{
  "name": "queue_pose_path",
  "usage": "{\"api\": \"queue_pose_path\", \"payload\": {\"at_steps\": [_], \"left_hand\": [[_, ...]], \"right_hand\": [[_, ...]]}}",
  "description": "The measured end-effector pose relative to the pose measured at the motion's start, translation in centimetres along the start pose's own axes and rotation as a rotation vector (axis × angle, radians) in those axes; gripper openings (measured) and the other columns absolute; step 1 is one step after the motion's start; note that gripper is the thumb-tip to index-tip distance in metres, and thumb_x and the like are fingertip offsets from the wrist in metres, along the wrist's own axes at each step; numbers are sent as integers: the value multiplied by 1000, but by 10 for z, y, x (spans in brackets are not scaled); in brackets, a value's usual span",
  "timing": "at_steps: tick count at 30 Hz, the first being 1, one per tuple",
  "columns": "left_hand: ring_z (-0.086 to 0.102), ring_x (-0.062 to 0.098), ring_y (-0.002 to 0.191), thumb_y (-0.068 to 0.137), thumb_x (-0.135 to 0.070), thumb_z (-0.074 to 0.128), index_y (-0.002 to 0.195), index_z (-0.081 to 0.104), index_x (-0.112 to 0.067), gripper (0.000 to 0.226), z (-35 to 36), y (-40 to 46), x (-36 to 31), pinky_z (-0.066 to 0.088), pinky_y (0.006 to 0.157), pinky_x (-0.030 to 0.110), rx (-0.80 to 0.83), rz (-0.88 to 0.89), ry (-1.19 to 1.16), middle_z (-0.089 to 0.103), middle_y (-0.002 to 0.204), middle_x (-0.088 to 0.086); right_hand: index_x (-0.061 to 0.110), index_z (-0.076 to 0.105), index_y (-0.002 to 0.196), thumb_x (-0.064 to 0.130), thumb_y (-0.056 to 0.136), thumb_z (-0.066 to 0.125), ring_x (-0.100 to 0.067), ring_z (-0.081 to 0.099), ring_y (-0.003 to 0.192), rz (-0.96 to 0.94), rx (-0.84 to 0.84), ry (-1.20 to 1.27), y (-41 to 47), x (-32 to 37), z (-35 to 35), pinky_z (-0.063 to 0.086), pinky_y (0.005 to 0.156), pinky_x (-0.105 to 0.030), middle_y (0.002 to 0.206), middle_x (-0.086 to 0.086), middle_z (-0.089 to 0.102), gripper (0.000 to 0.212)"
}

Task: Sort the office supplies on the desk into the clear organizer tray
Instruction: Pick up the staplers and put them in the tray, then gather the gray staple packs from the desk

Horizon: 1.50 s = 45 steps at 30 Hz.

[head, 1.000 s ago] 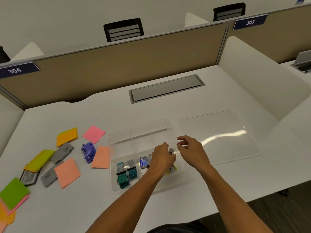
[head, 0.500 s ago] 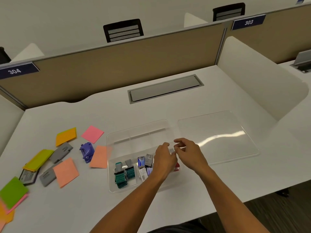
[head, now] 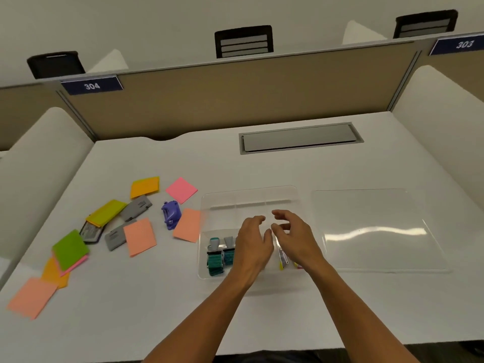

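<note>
My two hands hover over the clear tray on the white tabletop.

The clear plastic organizer tray sits in the middle of the tabletop, and its flat clear lid lies just beside it on the right. Many square paper sticky notes in orange, pink, yellow and green lie spread out to the left with some flat grey clips and a small purple plastic punch. Two teal stamps lie in the tray's front left part. My left hand has its grip apart and holds nothing. My right hand is next to it with fingers spread, above thin white cards standing on edge in the tray.
</note>
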<state>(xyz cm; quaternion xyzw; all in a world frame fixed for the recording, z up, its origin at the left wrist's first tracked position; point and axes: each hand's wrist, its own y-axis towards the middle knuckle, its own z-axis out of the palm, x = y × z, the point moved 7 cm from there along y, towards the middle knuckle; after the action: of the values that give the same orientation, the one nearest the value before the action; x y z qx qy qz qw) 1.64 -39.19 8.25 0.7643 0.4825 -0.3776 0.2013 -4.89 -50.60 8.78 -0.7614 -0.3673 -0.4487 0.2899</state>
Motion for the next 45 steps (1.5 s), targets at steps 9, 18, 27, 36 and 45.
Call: {"api": "queue_pose_path", "payload": {"at_steps": [9, 18, 27, 36, 45], "left_hand": [[55, 13, 118, 91, -33, 60, 129, 52, -28, 39, -79, -4, 51, 47, 97, 28, -196, -87, -1, 53, 136, -7], [52, 14, 121, 90, -31, 63, 127, 55, -25, 38, -152, -19, 112, 41, 99, 25, -332, -181, 24, 53, 135, -4], [50, 16, 125, 89, -33, 63, 131, 51, -24, 44, -197, -30, 175, 43, 100, 29, -351, -293, 77, 48, 140, -1], [42, 22, 132, 90, -31, 64, 140, 43, -20, 55, -236, -25, 237, 40, 104, 33, -321, -360, 90, 38, 147, 4], [39, 27, 134, 89, -21, 64, 140, 41, -7, 57, -276, 10, 284, 37, 110, 38, -323, -339, 95, 41, 144, 13]], "right_hand": [[23, 51, 135, 25, 95, 61, -7, 55, 103, -64, 172, -62, 1, 37, 70, 54, 91, -32, 137, 2, 54, 41], [30, 49, 135, 32, 94, 62, -6, 56, 101, -168, 314, -161, 7, 71, 140, 50, 81, -22, 138, 5, 53, 43], [31, 45, 137, 38, 92, 61, -4, 51, 102, -237, 433, -287, 8, 87, 215, 46, 87, -23, 143, 7, 48, 48], [29, 34, 145, 43, 92, 60, -14, 54, 120, -209, 509, -375, 12, 84, 274, 44, 91, -25, 148, 2, 40, 61], [28, 33, 146, 36, 93, 61, -13, 54, 115, -204, 538, -402, 30, 98, 307, 46, 95, -31, 148, 0, 40, 61]]}}
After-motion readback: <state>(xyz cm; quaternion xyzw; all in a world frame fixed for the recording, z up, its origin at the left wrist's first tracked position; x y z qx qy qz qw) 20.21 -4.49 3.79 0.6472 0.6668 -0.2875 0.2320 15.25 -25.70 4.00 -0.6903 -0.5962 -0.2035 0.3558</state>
